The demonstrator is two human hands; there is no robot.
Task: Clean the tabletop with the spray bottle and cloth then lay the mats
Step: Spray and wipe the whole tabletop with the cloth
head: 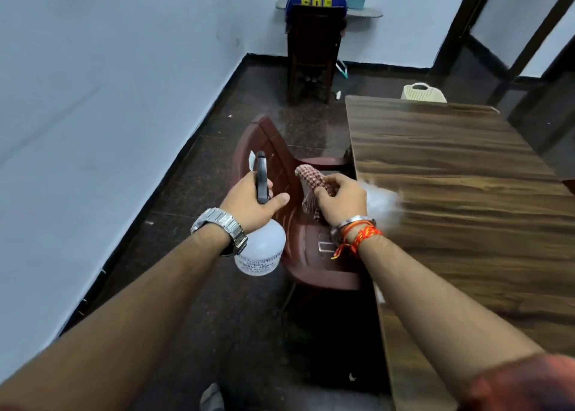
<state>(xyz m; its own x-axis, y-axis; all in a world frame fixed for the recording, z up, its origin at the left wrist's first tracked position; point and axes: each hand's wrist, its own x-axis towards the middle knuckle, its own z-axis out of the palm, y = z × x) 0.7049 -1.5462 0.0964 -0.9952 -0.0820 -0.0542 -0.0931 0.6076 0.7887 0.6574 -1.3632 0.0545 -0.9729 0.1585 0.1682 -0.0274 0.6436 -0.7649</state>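
Pale walls, dark speckled floor

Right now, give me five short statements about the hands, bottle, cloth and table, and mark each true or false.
1. The left hand grips the spray bottle by its trigger head. True.
2. The right hand is empty. False: it holds a checked cloth.
3. The mats already lie on the table. False: no mats show on the wooden top.
4. A dark red plastic chair stands below the hands, beside the table. True.
5. The cloth is pressed flat on the tabletop. False: it is bunched in the hand, beside the table's edge.
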